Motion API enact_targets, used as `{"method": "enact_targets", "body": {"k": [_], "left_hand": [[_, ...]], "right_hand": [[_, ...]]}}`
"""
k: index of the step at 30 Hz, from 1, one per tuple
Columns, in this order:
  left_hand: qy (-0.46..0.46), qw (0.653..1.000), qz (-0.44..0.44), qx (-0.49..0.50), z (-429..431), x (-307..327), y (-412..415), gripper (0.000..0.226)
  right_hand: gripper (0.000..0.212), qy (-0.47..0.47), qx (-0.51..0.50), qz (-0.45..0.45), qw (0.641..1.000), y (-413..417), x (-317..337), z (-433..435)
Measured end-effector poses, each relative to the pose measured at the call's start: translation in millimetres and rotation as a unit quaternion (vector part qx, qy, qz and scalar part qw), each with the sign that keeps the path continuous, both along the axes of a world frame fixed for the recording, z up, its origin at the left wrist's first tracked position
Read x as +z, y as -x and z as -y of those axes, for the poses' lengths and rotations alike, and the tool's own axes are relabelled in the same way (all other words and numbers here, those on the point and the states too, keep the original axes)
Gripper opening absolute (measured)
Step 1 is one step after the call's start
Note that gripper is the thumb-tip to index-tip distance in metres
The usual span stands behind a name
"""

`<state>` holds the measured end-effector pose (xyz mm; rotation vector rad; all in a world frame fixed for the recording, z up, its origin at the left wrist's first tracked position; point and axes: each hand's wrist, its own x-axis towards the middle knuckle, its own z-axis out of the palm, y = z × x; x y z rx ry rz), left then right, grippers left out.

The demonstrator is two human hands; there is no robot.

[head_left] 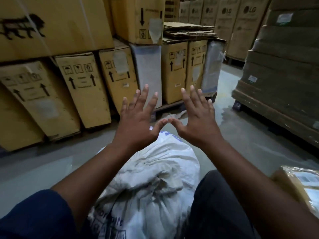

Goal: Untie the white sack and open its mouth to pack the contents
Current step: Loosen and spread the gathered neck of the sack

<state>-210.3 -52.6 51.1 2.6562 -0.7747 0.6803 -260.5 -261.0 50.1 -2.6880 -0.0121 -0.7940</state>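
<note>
A full white woven sack point(155, 183) with blue print lies on the grey floor between my forearms. Its gathered, puckered mouth sits near the middle of the sack, and it looks closed. My left hand point(138, 118) and my right hand point(196, 118) are both stretched out above and beyond the sack, palms down, fingers spread. The two thumb tips nearly touch. Neither hand holds anything or touches the sack.
Yellow cardboard cartons point(82, 87) lean in a row on the left and ahead. A wrapped pallet stack point(283, 80) stands at the right. A brown parcel point(296, 185) lies by my right arm. A dark trouser leg point(217, 204) is beside the sack.
</note>
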Motion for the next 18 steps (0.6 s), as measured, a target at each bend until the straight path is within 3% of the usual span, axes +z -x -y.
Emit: {"method": "enact_targets", "body": {"k": [5,9,15,18], "left_hand": [[0.009,0.999,-0.030,0.037,-42.1,-42.3,7.2,0.080],[-0.006,0.996,-0.064,0.063,-67.5,-92.5,8.9,0.074],[-0.040,0.988,-0.116,0.097,-88.7,-164.0,-4.9,0.070],[-0.012,0.984,-0.143,0.106,-90.2,-182.2,-16.6,0.068]], "right_hand": [[0.095,0.011,0.084,-0.029,0.996,-7.1,-40.5,-44.1],[0.104,0.026,0.174,-0.124,0.976,-9.6,-88.4,-63.5],[0.132,0.106,0.319,-0.338,0.879,-20.0,-154.7,-76.4],[0.130,0.109,0.349,-0.371,0.854,-27.8,-174.8,-80.1]]}}
